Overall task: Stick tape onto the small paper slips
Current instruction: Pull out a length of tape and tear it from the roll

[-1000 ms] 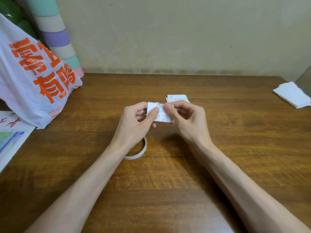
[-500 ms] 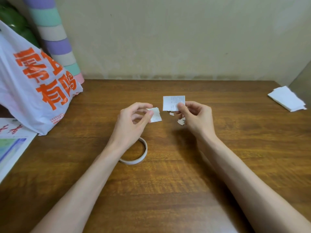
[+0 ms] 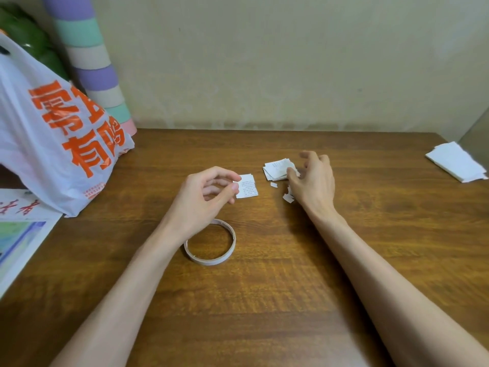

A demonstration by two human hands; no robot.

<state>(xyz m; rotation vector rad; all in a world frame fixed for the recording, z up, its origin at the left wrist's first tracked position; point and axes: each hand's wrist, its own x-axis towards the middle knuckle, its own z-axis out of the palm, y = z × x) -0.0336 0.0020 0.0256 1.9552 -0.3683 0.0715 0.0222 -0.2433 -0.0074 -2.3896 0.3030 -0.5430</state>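
Head view showed the left hand [image 3: 209, 192] pinching, between thumb and forefinger, the left edge of a small white printed paper slip [image 3: 247, 186] at frame centre, its long axis running up-down. The right hand [image 3: 312, 178] held nothing, fingers loosely spread, thumb touching a stack of white paper slips [image 3: 276, 168] (torn white scraps [image 3: 288, 197] lay beside it). The thin white tape ring [image 3: 210, 243] lay flat on the brown wooden table [image 3: 264, 300] just below the left wrist, which hid its upper-left rim. The free right hand would probably need to reach down-left for it. A white plastic bag with orange characters [image 3: 53, 133] stood well apart at the left.
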